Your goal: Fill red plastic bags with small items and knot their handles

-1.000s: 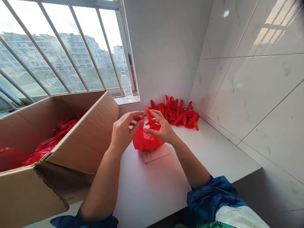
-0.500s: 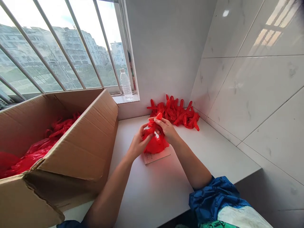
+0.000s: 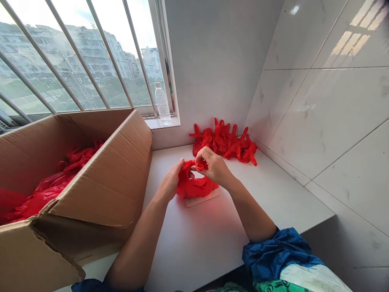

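Note:
A crumpled red plastic bag (image 3: 194, 186) rests on a small white card (image 3: 203, 199) on the white counter (image 3: 212, 235). My left hand (image 3: 170, 183) grips the bag's left side with closed fingers. My right hand (image 3: 212, 165) pinches a twisted handle of the same bag at its top. A pile of knotted red bags (image 3: 225, 144) lies just beyond, against the back wall.
A large open cardboard box (image 3: 91, 190) holding more red plastic bags (image 3: 54, 178) stands on the left of the counter. A clear water bottle (image 3: 162, 103) stands on the window sill. Tiled wall runs along the right; barred window at the back left.
My hands have closed in and lowered the red bag onto the card. The left hand went from open fingers beside the bag to gripping it; the right twists a handle.

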Action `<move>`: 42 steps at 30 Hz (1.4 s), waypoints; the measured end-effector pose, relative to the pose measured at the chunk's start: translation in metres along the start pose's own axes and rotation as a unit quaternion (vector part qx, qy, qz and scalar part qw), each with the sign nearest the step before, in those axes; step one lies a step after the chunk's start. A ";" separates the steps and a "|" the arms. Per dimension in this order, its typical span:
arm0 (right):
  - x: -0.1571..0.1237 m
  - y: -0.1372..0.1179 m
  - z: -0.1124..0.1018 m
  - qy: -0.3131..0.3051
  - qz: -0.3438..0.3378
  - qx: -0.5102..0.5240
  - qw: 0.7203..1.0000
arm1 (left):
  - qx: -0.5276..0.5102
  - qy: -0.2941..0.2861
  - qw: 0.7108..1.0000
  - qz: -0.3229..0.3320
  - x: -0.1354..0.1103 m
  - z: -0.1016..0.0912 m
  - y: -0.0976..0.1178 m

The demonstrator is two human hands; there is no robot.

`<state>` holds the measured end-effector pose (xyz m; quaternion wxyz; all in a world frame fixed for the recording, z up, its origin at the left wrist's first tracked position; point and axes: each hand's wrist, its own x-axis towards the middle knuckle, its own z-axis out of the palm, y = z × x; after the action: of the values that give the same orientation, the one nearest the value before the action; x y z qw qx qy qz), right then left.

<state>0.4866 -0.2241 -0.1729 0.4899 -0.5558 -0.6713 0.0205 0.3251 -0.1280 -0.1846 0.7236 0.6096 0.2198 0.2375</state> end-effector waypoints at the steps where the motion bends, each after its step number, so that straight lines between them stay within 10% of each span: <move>1: -0.001 -0.001 -0.001 0.000 -0.010 -0.013 1.000 | 0.003 0.019 1.000 0.006 0.000 -0.001 0.000; 10: -0.047 -0.018 -0.017 0.020 -0.074 -0.105 0.991 | -0.008 0.131 0.985 0.109 0.006 -0.010 -0.007; 17: -0.138 0.005 -0.023 0.018 0.109 0.033 0.993 | -0.057 0.307 0.933 0.177 0.042 -0.045 -0.046; 23: -0.157 0.034 -0.037 -0.057 0.216 0.049 0.973 | 0.109 0.272 0.948 0.123 0.020 -0.059 -0.066; 29: -0.123 0.051 0.008 -0.109 0.020 -0.179 0.978 | 0.464 0.173 0.857 0.138 -0.023 -0.042 -0.081; 36: -0.052 0.091 0.070 -0.132 0.040 -0.158 0.978 | 0.620 0.104 0.759 0.169 0.016 -0.014 -0.083; 42: -0.061 0.107 0.085 -0.176 0.099 -0.211 0.956 | 0.663 0.083 0.726 0.166 0.028 -0.023 -0.108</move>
<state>0.5007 -0.1863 -0.3175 0.2313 -0.6981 -0.6772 0.0245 0.3411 -0.1087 -0.2959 0.0636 0.9386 0.2759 0.1972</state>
